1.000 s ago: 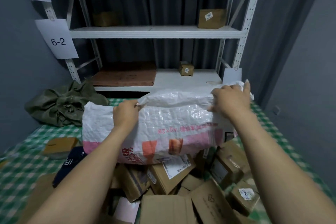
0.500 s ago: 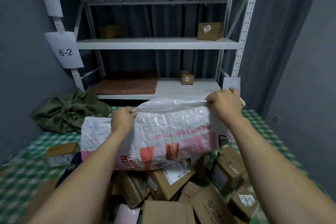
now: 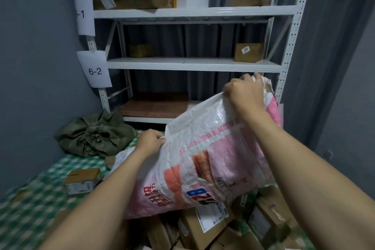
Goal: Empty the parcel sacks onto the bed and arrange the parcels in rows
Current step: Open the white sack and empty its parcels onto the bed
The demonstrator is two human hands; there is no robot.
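1. The bed [image 3: 36, 205], spread with green check cloth, is used as the sorting surface. Behind it stands a white shelf rack [image 3: 192, 64], on whose upper levels a few cartons are stored, among them a labelled carton [image 3: 248, 52].
2. The white-and-pink woven sack [image 3: 213, 154] is held tilted over the near right part of the bed, its right corner raised high and its lower end lying on the heap below. It is judged to be limp and light, probably close to empty (its mouth is hidden, so this cannot be confirmed). The woven plastic looks slick, so it is best taken in bunched handfuls at the corners rather than by flat cloth.
3. A green sack [image 3: 91, 134] is bunched shut in the far left corner of the bed, against the wall. Its contents cannot be seen, though its bulk suggests it has not yet been emptied.
4. The parcels [image 3: 207, 223], labelled cardboard boxes, are heaped in a jumble under the lifted sack, and no rows have been formed. They are judged stiff and easily gripped by opposite sides. One lone box [image 3: 82, 181] lies apart to the left.
5. The upper corner is bunched inside the right hand [image 3: 245, 95], fingers curled tight. The sack's left edge is pinched, lower down, by the left hand [image 3: 151, 142].
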